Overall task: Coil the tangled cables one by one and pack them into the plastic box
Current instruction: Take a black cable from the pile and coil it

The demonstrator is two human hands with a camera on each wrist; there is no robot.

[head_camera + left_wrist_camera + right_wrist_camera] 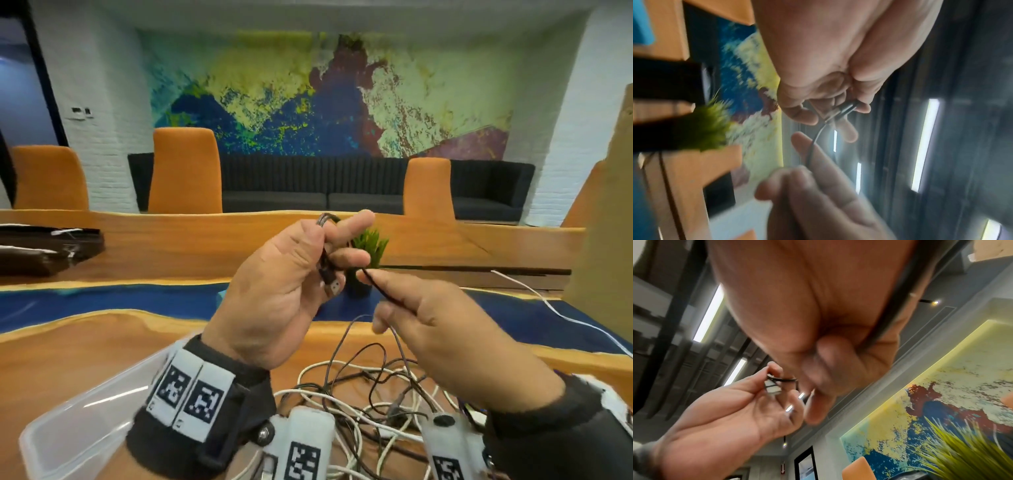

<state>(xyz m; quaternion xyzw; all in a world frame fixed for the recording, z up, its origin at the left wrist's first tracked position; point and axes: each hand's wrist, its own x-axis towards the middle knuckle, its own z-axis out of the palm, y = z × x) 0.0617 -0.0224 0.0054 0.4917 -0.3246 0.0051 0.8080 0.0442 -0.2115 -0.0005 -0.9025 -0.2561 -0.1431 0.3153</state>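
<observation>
Raised above the table, my left hand [291, 274] grips a thin black cable [378, 287] wound in small loops round its fingers, the silver USB plug [335, 287] hanging below them. My right hand [428, 318] pinches the same cable just right of the left hand, and the cable runs down from it into the tangled pile [376, 394] of black and white cables on the table. The clear plastic box [85, 414] lies at the lower left, partly behind my left wrist. The plug [835, 113] shows between my left fingers in the left wrist view; the right wrist view shows it as well [772, 388].
A small potted plant [366, 253] stands just behind my hands. A loose white cable [548, 305] trails over the table at the right. Dark folders [44, 246] lie at the far left. Orange chairs [185, 171] and a dark sofa [342, 185] stand beyond the wooden table [68, 349].
</observation>
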